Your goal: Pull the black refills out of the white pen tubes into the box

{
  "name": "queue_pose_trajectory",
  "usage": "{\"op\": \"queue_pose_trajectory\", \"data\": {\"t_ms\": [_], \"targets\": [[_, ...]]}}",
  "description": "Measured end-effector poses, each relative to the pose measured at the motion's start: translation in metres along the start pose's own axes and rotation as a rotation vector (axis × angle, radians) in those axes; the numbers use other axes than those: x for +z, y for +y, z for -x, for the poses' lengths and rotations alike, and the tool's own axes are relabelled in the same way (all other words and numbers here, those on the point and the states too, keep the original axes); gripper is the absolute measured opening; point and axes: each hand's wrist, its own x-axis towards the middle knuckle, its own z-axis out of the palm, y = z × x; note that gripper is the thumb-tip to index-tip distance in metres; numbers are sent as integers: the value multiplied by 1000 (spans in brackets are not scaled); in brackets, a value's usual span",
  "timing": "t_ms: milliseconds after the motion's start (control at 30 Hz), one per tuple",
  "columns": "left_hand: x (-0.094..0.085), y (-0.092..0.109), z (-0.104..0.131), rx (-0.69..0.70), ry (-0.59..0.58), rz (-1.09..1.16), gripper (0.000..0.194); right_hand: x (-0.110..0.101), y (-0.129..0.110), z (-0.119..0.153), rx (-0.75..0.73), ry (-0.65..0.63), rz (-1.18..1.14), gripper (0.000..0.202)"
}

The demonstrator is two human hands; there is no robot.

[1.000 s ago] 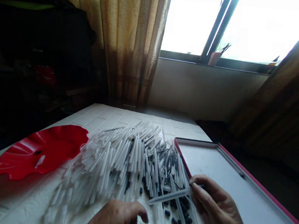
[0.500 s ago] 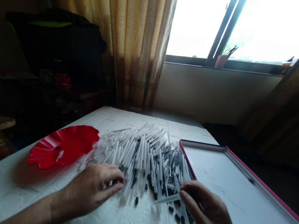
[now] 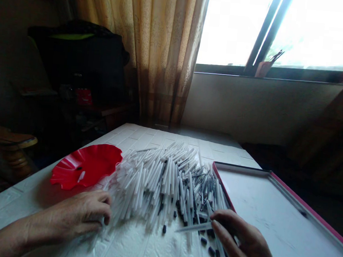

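Centre of frame, heaped tubes [image 3: 154,183] on the table [image 3: 154,255]; bowl [image 3: 99,164] at mid-left; board [image 3: 261,204] at lower right; window [image 3: 234,30] behind, upper right

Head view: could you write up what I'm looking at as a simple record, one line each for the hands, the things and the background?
Right hand: pinching one slim translucent tube
Left hand: by the pile's near left edge; grip unclear
Table: white, brick-patterned
Centre: pile of pale tubes, with small black caps along its near side
Left: red wavy-rimmed dish holding small pieces
Right: shallow white tray, red-and-black rim
Background: patterned curtain, bright window
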Motion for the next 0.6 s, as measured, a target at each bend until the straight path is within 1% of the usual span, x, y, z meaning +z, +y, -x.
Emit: {"op": "queue_pose_trajectory", "data": {"t_ms": [67,167,233,367,433,533,600], "targets": [[1,-4,1,16,8,1,26,-2,0,-1,-5,-49,11,19],[4,-8,3,34,26,-16,19,-2,0,-2,12,-158,29,21],[6,-8,3,56,39,-42,20,0,-1,-2,16,-215,47,20],[8,-3,4,115,73,-126,24,3,-3,-2,29,-263,89,18],[11,-2,3,126,80,-167,22,3,-6,-3,45,-289,98,15],[16,-5,2,115,107,-205,18,1,-11,-4,73,-336,115,14],[19,-8,1,103,162,-214,16,-1,-13,-5,89,-377,126,17]]}}
